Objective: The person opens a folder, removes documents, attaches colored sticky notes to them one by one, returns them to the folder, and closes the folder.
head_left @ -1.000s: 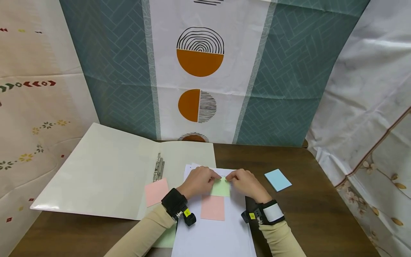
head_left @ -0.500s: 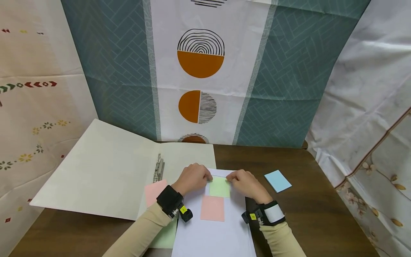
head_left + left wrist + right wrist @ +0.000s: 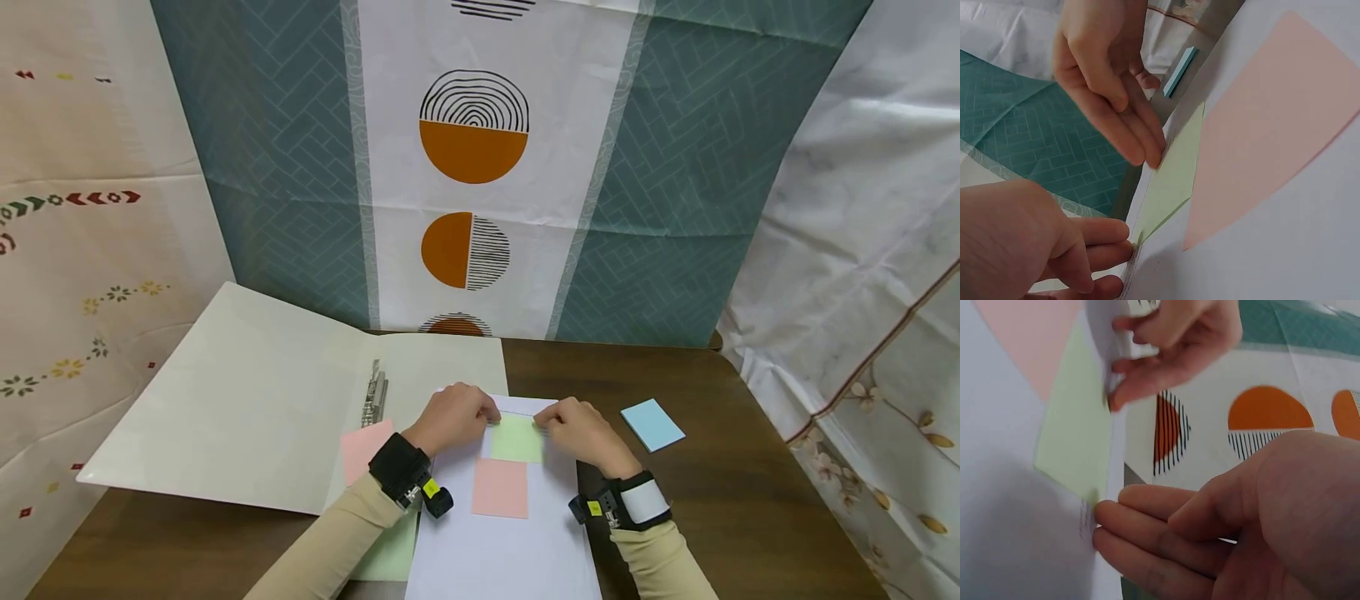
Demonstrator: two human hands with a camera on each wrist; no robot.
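Green note (image 3: 516, 439) lies on the upper part of a white paper stack (image 3: 502, 558), on the desk (image 3: 735, 500) in front of the person. Left hand (image 3: 456, 417) at the note's upper left corner; right hand (image 3: 581, 432) at its upper right corner. Both wrist views show fingers extended, fingertips touching the note's top corners, thumbs held off the paper; neither hand pinches anything. Amount of pressure: cannot tell. Along the top edge, a line of small print shows on the sheet, too small to read. Pink note (image 3: 500, 488) sits directly below the green one, edges meeting; whether they overlap slightly is unclear. To the left, a white binder (image 3: 217, 408) is laid open, its metal clip (image 3: 374, 396) near the spine. A second pink note (image 3: 363, 448) lies on the binder beside the left wrist, partly covered by it. A pale green sheet (image 3: 386, 554) shows between the left forearm and the stack. A blue note pad (image 3: 652, 425) lies angled on the desk, apart from the right hand on its outer side. Behind the desk hangs a teal and white cloth (image 3: 285, 208) with orange circles.
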